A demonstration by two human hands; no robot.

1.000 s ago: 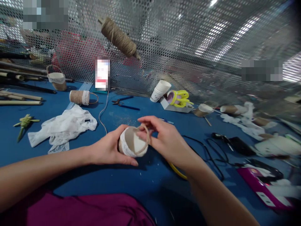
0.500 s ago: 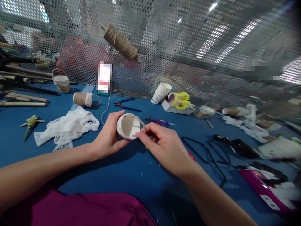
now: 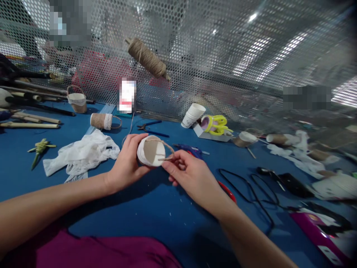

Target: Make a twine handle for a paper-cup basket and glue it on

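My left hand (image 3: 126, 160) is wrapped round a paper cup (image 3: 142, 152) with white lace about its rim, its mouth tilted toward me. From the cup's far inner side a twine handle (image 3: 167, 146) arcs over to my right hand (image 3: 189, 173), which pinches the twine's end at the cup's near right rim. Just behind the right hand lies a blue glue gun (image 3: 188, 149). To the left of my left hand a heap of white lace (image 3: 86, 152) rests on the blue table (image 3: 158, 212).
Pliers (image 3: 154, 128) lie beyond the cup. Stacked paper cups (image 3: 192, 115) and yellow-handled scissors (image 3: 217, 124) stand at the back. Finished small baskets (image 3: 102, 121) sit back left, near sticks (image 3: 30, 125). At right are a black cable (image 3: 251, 186) and a magenta power strip (image 3: 315, 230).
The twine handle's end has shifted slightly, with my right fingers still pinching it at the cup's rim. The cup has turned a little in my left hand. The view has shifted slightly.
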